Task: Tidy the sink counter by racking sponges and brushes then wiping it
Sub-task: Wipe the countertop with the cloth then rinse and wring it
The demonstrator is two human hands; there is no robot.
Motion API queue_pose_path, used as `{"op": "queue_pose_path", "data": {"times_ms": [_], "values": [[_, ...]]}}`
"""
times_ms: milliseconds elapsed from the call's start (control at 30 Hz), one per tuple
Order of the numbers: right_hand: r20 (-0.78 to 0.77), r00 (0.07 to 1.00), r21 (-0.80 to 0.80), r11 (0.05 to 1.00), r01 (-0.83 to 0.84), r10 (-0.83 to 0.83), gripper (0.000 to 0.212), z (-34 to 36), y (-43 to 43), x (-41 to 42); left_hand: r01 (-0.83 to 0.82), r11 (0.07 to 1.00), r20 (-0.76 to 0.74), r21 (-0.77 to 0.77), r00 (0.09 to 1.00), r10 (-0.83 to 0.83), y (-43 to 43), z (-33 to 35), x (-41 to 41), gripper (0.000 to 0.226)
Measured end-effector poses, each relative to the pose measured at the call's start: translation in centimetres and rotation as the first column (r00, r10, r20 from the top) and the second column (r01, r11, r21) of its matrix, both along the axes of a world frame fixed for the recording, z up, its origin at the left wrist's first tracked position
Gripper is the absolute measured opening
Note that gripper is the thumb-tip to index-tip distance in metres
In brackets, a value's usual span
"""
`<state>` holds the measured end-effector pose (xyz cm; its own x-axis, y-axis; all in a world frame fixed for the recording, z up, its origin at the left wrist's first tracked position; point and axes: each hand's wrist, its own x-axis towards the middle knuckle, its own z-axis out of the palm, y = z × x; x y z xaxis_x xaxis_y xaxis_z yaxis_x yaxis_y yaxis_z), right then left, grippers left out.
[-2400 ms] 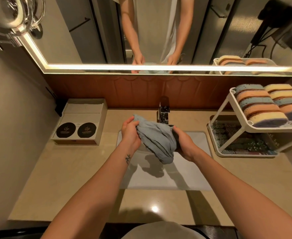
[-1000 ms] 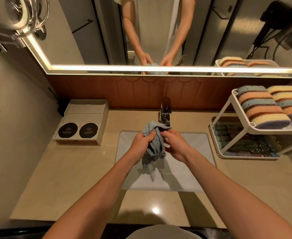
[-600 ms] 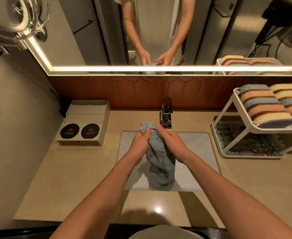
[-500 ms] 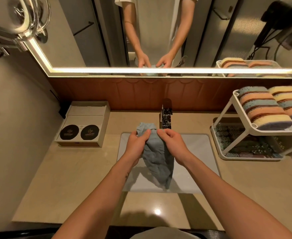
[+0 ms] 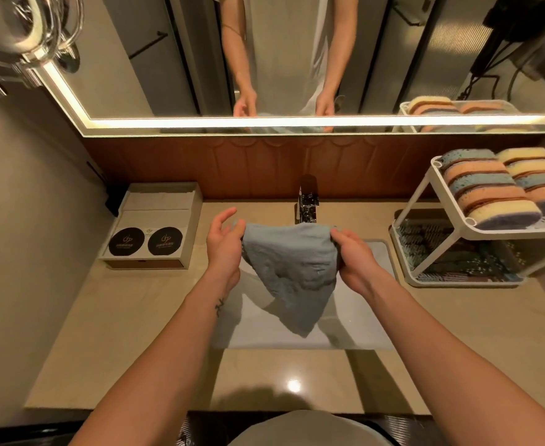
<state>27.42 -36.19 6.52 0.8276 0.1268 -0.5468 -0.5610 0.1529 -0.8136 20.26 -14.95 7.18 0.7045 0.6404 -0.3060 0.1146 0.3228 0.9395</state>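
A grey-blue cloth (image 5: 293,272) hangs spread out above the white sink basin (image 5: 371,320). My left hand (image 5: 224,246) pinches its upper left corner, the other fingers loose. My right hand (image 5: 353,255) grips the upper right corner. The cloth's lower point dangles toward the basin. Several sponges (image 5: 490,188) lie in rows on the top shelf of a white two-tier rack (image 5: 425,194) on the right of the beige counter (image 5: 136,333). The rack's lower shelf holds more items, too dim to tell apart.
A chrome tap (image 5: 306,204) stands behind the basin, just beyond the cloth. A box with two round black labels (image 5: 150,236) sits at the back left of the counter. A lit mirror (image 5: 297,59) runs along the wall above, and a wall closes the left side.
The cloth was bunched and wrung between both hands over the basin. My hands have moved apart, and the cloth now hangs spread open between them.
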Motion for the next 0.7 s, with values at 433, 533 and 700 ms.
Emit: {"op": "queue_pose_path", "data": {"times_ms": [433, 533, 700], "values": [[0.191, 0.978, -0.268, 0.954, 0.134, -0.083, 0.042, 0.9, -3.3, 1.2, -0.036, 0.974, -0.076, 0.224, 0.996, 0.054, 4.0, 0.7, 0.6, 0.018], [0.208, 0.978, -0.283, 0.955, 0.091, -0.032, 0.037, 1.4, -3.4, 1.7, 0.027, 0.946, -0.100, 0.324, 0.995, 0.006, 4.4, 0.8, 0.6, 0.020], [0.141, 0.989, -0.285, 0.958, -0.009, 0.051, 0.037, 2.1, -3.3, 2.3, 0.081, 0.930, -0.123, 0.358, 0.992, -0.039, 4.7, 1.0, 1.0, 0.025]]}}
